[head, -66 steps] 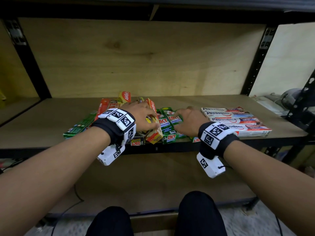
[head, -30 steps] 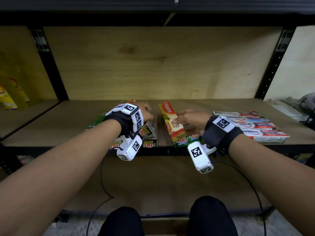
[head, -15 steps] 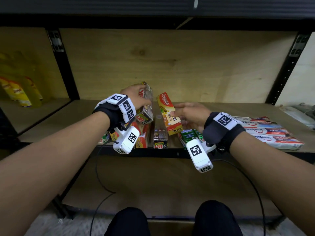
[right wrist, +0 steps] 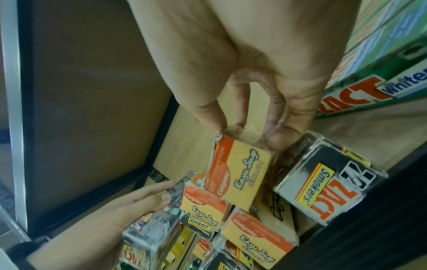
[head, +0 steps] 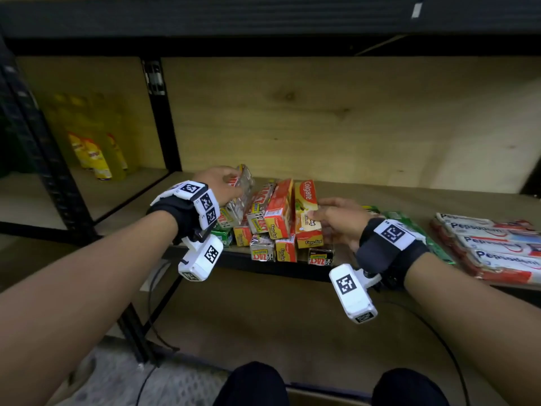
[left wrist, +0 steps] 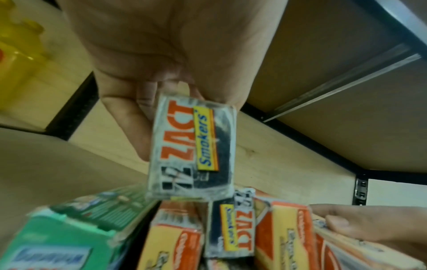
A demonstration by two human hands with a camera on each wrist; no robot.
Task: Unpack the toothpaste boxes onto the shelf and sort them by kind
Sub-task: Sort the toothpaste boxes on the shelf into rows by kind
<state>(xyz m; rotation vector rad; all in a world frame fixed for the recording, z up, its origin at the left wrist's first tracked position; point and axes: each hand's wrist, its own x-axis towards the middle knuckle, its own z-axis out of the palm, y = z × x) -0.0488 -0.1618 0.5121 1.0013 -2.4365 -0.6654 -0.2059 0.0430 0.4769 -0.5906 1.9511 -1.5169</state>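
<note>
**Both hands lift boxes from the pile**

The left hand grips a Zact box above the shelf. The right hand pinches a Colgate box over the mixed pile. Pepsodent boxes lie stacked to the right.

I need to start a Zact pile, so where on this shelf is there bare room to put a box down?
Bare board runs along the back of the shelf, behind the mixed pile and behind the Pepsodent boxes. More bare board lies left of the pile, toward the black post. The front edge between both hands is crowded.
</note>
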